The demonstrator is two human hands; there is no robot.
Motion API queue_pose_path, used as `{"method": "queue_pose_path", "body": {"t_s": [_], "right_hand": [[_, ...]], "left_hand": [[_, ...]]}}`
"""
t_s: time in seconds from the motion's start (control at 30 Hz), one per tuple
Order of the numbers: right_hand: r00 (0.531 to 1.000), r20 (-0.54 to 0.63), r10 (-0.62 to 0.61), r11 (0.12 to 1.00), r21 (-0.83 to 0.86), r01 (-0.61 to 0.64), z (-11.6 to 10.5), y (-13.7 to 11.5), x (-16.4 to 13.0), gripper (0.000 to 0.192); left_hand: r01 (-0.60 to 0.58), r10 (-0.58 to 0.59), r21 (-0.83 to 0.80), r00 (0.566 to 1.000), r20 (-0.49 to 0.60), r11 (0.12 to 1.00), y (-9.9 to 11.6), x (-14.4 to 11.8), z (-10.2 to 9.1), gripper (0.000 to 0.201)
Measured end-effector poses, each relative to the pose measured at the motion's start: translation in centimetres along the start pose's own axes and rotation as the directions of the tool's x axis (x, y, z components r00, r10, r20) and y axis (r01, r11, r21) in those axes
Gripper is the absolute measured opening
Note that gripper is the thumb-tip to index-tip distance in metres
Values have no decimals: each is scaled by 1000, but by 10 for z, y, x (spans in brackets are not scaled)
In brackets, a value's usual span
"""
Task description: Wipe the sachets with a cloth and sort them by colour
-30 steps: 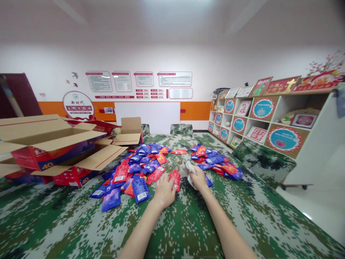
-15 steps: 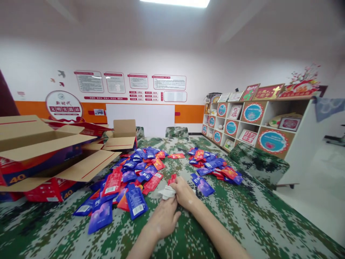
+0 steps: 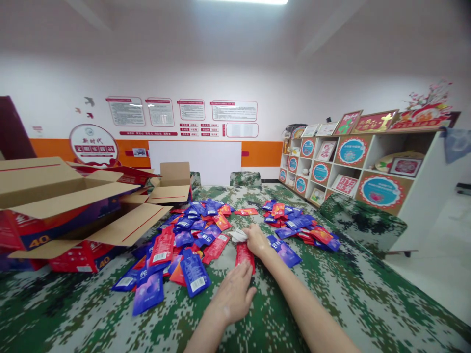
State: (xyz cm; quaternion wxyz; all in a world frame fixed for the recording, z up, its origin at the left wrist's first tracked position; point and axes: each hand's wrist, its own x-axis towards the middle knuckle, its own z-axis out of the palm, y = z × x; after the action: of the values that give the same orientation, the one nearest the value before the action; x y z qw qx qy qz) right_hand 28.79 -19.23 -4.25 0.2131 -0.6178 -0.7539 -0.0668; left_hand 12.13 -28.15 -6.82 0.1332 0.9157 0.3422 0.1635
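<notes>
My right hand [image 3: 256, 239] is stretched forward over the camouflage tablecloth [image 3: 331, 294], closed around a crumpled white cloth [image 3: 238, 236] that sticks out to its left. Just under it lies a red sachet [image 3: 245, 255]. My left hand [image 3: 234, 296] rests palm down nearer to me, fingertips touching the lower end of that red sachet, holding nothing. A big heap of blue and red sachets [image 3: 184, 240] lies to the left of both hands. A smaller heap [image 3: 298, 225] lies to the right, with one blue sachet [image 3: 284, 250] beside my right wrist.
Open cardboard boxes [image 3: 62, 206] with flaps spread crowd the table's left side; another open box [image 3: 172, 182] stands further back. A white shelf unit [image 3: 368, 166] with framed pictures lines the right wall. A camouflage-covered chair [image 3: 362, 220] stands at the table's right edge.
My right hand has moved away from me with the white cloth. My left hand has let go of the red sachet, which now lies flat on the table between the hands.
</notes>
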Motion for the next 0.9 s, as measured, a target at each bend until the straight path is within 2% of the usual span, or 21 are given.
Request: {"method": "queue_pose_path", "body": {"t_s": [0.13, 0.23, 0.3, 0.37, 0.47, 0.67, 0.8, 0.9], "right_hand": [[991, 21, -129, 990, 64, 127, -20, -17, -43, 21], [986, 19, -167, 980, 109, 164, -20, -30, -69, 18], [989, 5, -148, 983, 109, 147, -15, -32, -73, 19], [990, 17, -137, 987, 90, 135, -7, -30, -65, 18], [991, 38, -127, 991, 34, 126, 5, -18, -38, 17], [998, 67, 3, 997, -83, 2, 24, 7, 10, 25], [998, 68, 5, 998, -66, 0, 22, 10, 13, 27], [999, 8, 37, 996, 80, -37, 8, 12, 7, 29]], "left_hand": [[-23, 23, -10, 999, -27, 1000, 5, -1, -5, 54], [-19, 18, -34, 999, -35, 999, 8, -2, -7, 51], [-15, 13, -42, 999, -30, 999, 9, -2, -7, 48], [-20, 19, -42, 1000, -25, 999, 9, -1, -7, 46], [-34, 33, -30, 999, -30, 999, 7, -1, -7, 50], [4, -4, -12, 1000, 29, 1000, 2, 0, -2, 56], [12, -12, -13, 999, 30, 1000, 3, -1, -3, 56], [-3, 3, -7, 1000, 24, 1000, 5, -2, -9, 56]]}}
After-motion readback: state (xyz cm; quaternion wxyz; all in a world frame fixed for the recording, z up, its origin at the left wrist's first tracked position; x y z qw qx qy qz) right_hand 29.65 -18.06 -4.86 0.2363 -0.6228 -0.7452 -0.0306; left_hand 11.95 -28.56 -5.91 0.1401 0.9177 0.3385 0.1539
